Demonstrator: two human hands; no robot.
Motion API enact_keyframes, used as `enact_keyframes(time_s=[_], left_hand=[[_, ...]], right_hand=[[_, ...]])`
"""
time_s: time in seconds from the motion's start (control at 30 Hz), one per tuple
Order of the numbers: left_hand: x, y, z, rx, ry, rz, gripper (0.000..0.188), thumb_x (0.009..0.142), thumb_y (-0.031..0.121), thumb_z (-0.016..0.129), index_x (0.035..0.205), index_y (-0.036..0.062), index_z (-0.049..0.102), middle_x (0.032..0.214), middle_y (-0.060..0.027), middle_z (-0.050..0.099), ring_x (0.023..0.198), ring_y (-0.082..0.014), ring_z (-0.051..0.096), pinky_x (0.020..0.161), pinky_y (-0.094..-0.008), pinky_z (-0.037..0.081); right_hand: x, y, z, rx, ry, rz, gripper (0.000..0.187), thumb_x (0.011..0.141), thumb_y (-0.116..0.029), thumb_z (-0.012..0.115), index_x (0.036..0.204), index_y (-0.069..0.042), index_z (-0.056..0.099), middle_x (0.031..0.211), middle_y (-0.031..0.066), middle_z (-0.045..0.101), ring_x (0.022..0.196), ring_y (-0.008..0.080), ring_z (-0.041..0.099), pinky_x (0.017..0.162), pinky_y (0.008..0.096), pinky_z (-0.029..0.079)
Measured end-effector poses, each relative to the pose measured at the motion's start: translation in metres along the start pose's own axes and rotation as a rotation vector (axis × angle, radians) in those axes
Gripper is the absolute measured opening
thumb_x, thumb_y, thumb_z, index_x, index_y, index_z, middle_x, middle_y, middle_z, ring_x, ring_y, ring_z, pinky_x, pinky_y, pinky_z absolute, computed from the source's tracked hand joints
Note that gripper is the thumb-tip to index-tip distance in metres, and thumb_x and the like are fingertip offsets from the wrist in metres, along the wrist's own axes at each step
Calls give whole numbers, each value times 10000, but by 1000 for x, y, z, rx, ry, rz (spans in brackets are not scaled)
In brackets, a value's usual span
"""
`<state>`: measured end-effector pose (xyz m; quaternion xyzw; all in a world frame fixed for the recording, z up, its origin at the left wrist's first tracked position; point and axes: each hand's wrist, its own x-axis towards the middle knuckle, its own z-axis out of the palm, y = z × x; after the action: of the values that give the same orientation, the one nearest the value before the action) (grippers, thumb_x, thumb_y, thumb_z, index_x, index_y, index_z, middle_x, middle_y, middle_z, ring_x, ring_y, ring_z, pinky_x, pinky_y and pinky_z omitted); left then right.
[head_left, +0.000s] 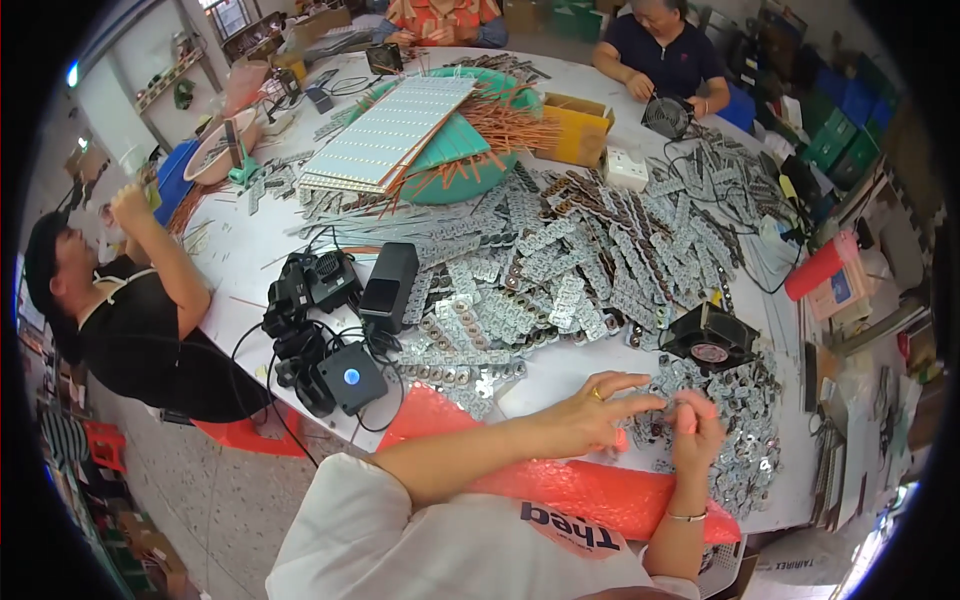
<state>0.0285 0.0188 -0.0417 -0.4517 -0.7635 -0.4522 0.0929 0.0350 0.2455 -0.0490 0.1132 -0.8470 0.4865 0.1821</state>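
My left hand (597,412), with a gold ring, reaches over the table's near edge. Its upper fingers stretch toward my right hand, while a pink-covered fingertip points down; I see nothing held in it. My right hand (699,430), with a bracelet on its wrist, is curled with pink covers on its fingertips. Whatever those fingers hold, if anything, is hidden. Around and beyond it lies a heap of small silvery metal pieces (745,425). Beneath my forearms a red plastic wrap sheet (590,485) spreads along the table edge.
A black fan (710,338) stands beyond my right hand. Metal strips with small round parts (560,270) cover the table's middle. Black adapters and cables (310,290) lie at left. White panels (390,130) rest on a green basin (465,185). Several other people sit around the table.
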Motion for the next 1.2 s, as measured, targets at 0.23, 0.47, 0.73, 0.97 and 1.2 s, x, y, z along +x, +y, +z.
enact_keyframes(time_s=[0.23,0.47,0.73,0.97,1.2], left_hand=[[0,2,6,-385,-66,15,182,627,1,713,657,130,588,1460,-125,299,1375,-400,162,1063,-472,296],[-2,-1,3,-244,-137,63,194,601,-15,699,692,153,663,1476,-145,262,1369,-403,179,1073,-465,269],[-9,-6,8,-803,108,-381,405,848,16,564,1230,93,457,1274,-165,504,1044,-263,593,888,-358,477],[-9,-3,5,-523,11,-434,454,901,150,559,1304,97,357,1061,-147,611,903,-214,622,804,-326,488],[-7,3,2,-423,35,-435,335,899,154,554,1213,62,484,967,-122,638,862,-216,637,753,-326,494]], right_hand=[[-2,-27,-2,639,-142,258,155,884,-190,596,879,-39,630,1101,118,570,530,74,503,441,190,396],[-11,-29,-3,568,-425,363,140,874,-146,598,864,-15,646,878,75,629,593,87,537,506,212,436],[-4,-23,6,723,-201,281,175,885,-173,607,935,-7,620,987,127,632,592,98,540,540,228,466],[-8,-32,17,520,-278,89,203,904,-219,580,934,-22,617,1020,128,617,573,98,559,519,223,478],[-8,-30,11,546,-65,277,163,914,-168,559,955,-19,610,856,97,606,493,73,521,391,194,388]])
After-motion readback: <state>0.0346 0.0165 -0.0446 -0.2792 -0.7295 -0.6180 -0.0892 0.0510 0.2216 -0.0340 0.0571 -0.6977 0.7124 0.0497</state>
